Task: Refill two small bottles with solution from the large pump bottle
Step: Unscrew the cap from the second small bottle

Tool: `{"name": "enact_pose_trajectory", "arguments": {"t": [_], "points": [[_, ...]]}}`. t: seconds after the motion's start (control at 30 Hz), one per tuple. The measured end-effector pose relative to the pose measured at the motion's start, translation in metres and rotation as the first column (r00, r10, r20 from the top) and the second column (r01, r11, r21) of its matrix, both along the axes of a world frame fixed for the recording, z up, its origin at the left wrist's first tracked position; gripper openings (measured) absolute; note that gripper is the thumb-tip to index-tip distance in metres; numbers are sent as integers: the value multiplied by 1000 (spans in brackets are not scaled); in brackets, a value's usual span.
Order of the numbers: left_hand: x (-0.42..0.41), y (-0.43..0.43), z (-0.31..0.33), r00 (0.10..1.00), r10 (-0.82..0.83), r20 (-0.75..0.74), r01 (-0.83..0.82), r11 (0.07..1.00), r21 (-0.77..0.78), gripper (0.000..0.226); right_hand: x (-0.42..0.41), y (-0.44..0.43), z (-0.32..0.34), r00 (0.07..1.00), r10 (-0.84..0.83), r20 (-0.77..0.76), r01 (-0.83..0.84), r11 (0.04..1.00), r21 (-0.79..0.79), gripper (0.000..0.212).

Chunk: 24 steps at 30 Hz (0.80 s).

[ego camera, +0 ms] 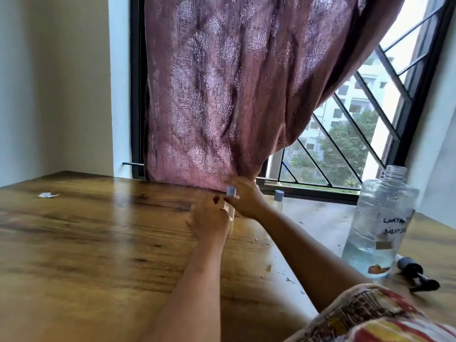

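The small bottle [230, 213] stands at the far side of the worktop [98, 243], just in front of the curtain [222, 95]. My left hand [209, 218] has its fingers curled round the clear body. My right hand [245, 199] pinches the blue cap [231, 191] from above. The view is blurred here, so I cannot tell whether the cap is seated on the thread or already lifted clear. I judge the bottle to be light, thin-walled clear plastic, and smooth enough to slip if wet. Grip the body low and firmly enough to stop it turning, but do not squeeze, since the wall may flex and push liquid out of the neck. Take the cap by its sides with the fingertips. It is small and could easily be dropped. The second small bottle [278, 202] stands capped just to the right, near the window edge. The large bottle [380, 230] stands well apart on the right, its neck open and the pump head [417, 275] lying beside its base. It holds liquid only in its lower part. I judge it moderately light but bulky. Hold it round the middle and tilt slowly, as the wide neck will pour fast into a narrow opening.
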<state>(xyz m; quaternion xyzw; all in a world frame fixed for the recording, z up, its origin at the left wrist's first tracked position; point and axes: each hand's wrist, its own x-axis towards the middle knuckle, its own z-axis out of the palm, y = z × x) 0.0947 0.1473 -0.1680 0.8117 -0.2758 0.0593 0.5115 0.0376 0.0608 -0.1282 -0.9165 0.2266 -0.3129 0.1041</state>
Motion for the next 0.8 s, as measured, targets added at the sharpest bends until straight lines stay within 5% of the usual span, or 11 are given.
{"name": "enact_pose_trajectory", "arguments": {"t": [0.17, 0.3, 0.43, 0.5, 0.67, 0.8], "points": [[-8, 1, 2, 995, -95, -38, 99, 990, 97, 33, -3, 4, -5, 986, -72, 148, 62, 996, 69, 25], [-12, -4, 1, 985, -175, 3, 172, 974, 145, 43, -37, 4, 9, 988, -38, 148, 21, 994, 111, 29], [-29, -10, 3, 814, -577, -64, 575, 817, -48, 26, -85, 17, 21, 978, -37, 205, 12, 993, 121, 23], [-41, -10, 4, 729, -684, -20, 684, 729, -18, 24, -109, 20, 17, 963, -70, 262, 34, 990, 139, 20], [-60, -7, 0, 634, -772, -50, 765, 616, 188, 31, -138, 16, -8, 946, -182, 268, 133, 972, 192, 21], [-61, -2, -3, 644, -763, -51, 759, 629, 169, 28, -134, 18, -11, 952, -170, 253, 123, 974, 192, 23]]}}
